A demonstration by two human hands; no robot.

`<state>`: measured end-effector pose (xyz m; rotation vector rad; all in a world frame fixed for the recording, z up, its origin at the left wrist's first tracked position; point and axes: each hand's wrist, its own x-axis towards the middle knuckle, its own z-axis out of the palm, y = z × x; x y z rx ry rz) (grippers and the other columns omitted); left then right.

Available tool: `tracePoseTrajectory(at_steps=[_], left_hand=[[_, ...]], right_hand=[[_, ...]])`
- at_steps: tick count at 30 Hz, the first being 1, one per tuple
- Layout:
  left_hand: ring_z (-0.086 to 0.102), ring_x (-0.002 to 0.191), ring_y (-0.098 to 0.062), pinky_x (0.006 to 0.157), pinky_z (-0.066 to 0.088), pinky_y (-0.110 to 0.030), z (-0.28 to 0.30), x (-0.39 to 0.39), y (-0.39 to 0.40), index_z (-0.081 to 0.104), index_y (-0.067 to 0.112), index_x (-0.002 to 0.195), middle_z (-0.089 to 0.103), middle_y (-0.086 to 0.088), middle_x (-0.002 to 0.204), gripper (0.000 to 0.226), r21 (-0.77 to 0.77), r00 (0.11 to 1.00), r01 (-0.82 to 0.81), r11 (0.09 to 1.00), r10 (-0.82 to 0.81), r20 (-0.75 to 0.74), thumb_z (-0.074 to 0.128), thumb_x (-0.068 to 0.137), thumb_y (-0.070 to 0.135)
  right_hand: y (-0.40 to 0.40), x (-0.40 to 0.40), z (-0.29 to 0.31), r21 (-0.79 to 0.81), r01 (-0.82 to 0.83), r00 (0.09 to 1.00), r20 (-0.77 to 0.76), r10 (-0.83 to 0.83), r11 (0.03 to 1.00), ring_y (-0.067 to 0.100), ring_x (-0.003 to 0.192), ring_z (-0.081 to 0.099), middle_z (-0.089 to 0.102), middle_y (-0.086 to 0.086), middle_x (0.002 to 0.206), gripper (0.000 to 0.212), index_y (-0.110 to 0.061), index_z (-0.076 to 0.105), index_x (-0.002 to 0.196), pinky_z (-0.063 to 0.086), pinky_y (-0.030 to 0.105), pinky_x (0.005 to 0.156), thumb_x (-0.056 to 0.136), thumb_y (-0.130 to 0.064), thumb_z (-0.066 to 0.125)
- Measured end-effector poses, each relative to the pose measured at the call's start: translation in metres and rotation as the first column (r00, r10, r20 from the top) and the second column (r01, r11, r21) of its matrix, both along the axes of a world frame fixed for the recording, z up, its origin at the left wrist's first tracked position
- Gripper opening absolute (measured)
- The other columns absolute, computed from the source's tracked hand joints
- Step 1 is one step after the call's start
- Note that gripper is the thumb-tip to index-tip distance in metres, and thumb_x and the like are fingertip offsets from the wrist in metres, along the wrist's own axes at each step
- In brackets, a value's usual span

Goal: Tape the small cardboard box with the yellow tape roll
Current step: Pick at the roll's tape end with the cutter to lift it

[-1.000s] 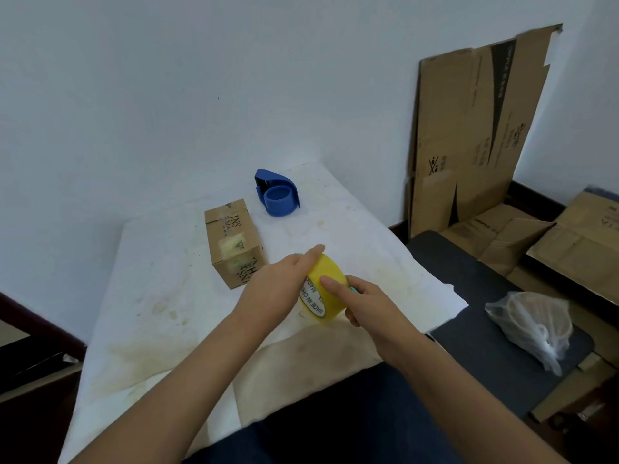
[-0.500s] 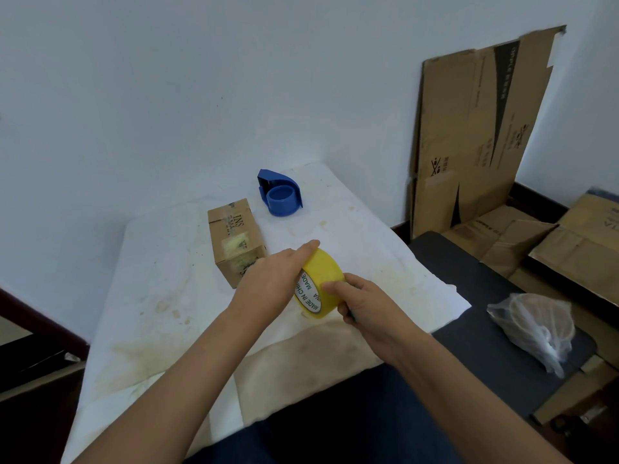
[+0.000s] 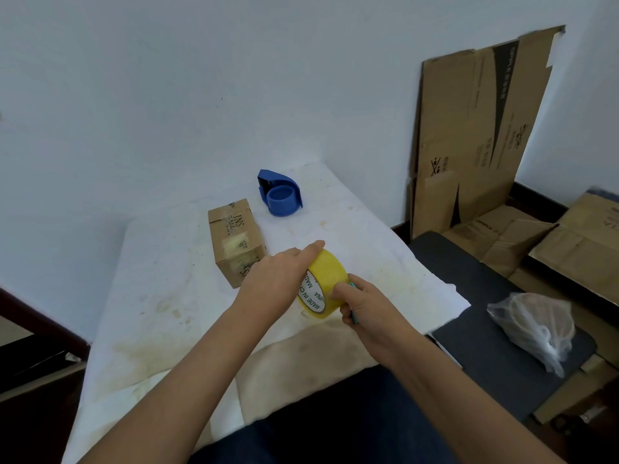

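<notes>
At frame centre, the left hand [image 3: 274,283] grips the yellow tape roll [image 3: 326,283] while the right hand [image 3: 363,308] pinches its edge; the small cardboard box [image 3: 236,241] lies just upper left of them.

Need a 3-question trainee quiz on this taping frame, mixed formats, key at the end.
1. True or false: the yellow tape roll already sits in the blue tape dispenser.
2. Which hand grips the roll from above? A) left hand B) right hand C) neither
3. Fill in: the small cardboard box lies on the white cloth between the hands and the ____.

Key
1. False: the roll is held in both hands, apart from the empty dispenser.
2. A; the right hand's thumb presses the roll's outer face, and something thin and teal shows in that hand.
3. Wall.
</notes>
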<state>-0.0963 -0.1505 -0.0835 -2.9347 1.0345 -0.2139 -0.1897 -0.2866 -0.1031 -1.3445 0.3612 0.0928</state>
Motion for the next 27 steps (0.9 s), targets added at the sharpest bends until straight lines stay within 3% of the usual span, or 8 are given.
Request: tracePoseTrajectory(at_steps=[3,8,11,13,15,17,20,27], left_hand=[[0.064,0.095,-0.026,0.071,0.055,-0.040,-0.002,0.002,0.001,0.013,0.034,0.149,0.060,-0.003,0.119,0.067,-0.013,1.000,0.005,1.000,-0.005,0.004,0.045,0.094,0.012],[0.063,0.097,-0.024,0.074,0.054,-0.040,-0.001,0.005,-0.002,0.021,0.036,0.147,0.062,-0.003,0.118,0.057,-0.066,0.999,0.029,0.997,-0.030,-0.016,0.042,0.098,0.018],[0.062,0.091,-0.020,0.073,0.050,-0.030,0.002,0.012,0.005,0.040,0.036,0.140,0.067,-0.007,0.112,0.044,-0.340,0.959,-0.090,0.936,-0.010,-0.282,0.043,0.099,0.021],[0.060,0.093,-0.013,0.074,0.046,-0.023,-0.002,0.011,0.009,0.044,0.034,0.138,0.065,-0.005,0.121,0.044,-0.490,0.886,-0.226,0.842,-0.032,-0.463,0.050,0.097,0.021],[0.057,0.101,-0.006,0.076,0.044,-0.017,-0.006,0.006,0.010,0.046,0.032,0.136,0.059,0.003,0.130,0.041,-0.559,0.863,-0.305,0.771,-0.025,-0.505,0.051,0.097,0.020],[0.054,0.096,0.003,0.072,0.041,-0.008,-0.007,-0.004,0.009,0.052,0.032,0.129,0.058,0.009,0.125,0.035,-0.622,0.918,-0.275,0.733,0.009,-0.395,0.048,0.098,0.017],[0.054,0.092,0.006,0.069,0.042,-0.004,-0.003,-0.023,0.007,0.060,0.031,0.122,0.060,0.014,0.109,0.027,-0.682,0.972,-0.130,0.720,-0.045,-0.232,0.050,0.097,0.024],[0.063,0.075,-0.016,0.062,0.046,-0.025,-0.011,-0.033,0.007,0.073,0.018,0.100,0.071,0.003,0.085,0.015,-0.476,0.996,0.042,0.878,0.004,0.094,0.066,0.088,0.025]], right_hand=[[0.000,-0.001,0.002,-0.009,0.000,1.000,0.003,0.000,1.000,0.010,0.059,0.034,0.055,-0.014,0.053,0.012,-0.017,0.056,0.075,0.031,0.024,0.060,0.080,-0.006,0.054],[-0.002,-0.005,0.002,-0.127,-0.027,1.000,0.002,0.028,0.991,0.009,0.062,0.044,0.061,-0.003,0.076,0.027,-0.012,0.065,0.099,0.038,0.020,0.060,0.079,0.002,0.052],[-0.010,-0.006,0.004,-0.168,-0.131,0.990,0.027,0.138,0.977,0.008,0.059,0.042,0.055,-0.011,0.065,0.023,-0.013,0.065,0.107,0.039,0.017,0.058,0.085,-0.007,0.059],[-0.012,-0.005,0.004,-0.207,-0.135,0.988,0.049,0.148,0.969,0.006,0.065,0.049,0.062,-0.009,0.080,0.024,-0.018,0.065,0.111,0.041,0.016,0.061,0.087,-0.016,0.064],[-0.011,-0.004,0.001,-0.251,-0.077,0.992,0.073,0.098,0.965,0.009,0.086,0.059,0.066,-0.003,0.101,0.024,-0.020,0.065,0.112,0.044,0.017,0.070,0.087,-0.021,0.066],[-0.008,-0.004,-0.003,-0.288,-0.002,0.996,0.085,0.027,0.958,0.013,0.100,0.060,0.066,-0.001,0.108,0.023,-0.020,0.065,0.110,0.045,0.018,0.075,0.087,-0.023,0.067],[-0.006,-0.003,-0.007,-0.304,0.074,0.995,0.090,-0.049,0.950,0.008,0.096,0.059,0.066,-0.004,0.102,0.018,-0.020,0.064,0.106,0.043,0.014,0.071,0.087,-0.022,0.066],[0.002,-0.003,-0.010,-0.299,0.124,0.989,0.119,-0.092,0.946,0.003,0.086,0.058,0.061,-0.014,0.091,0.013,-0.026,0.061,0.098,0.044,0.012,0.068,0.088,-0.018,0.065]])
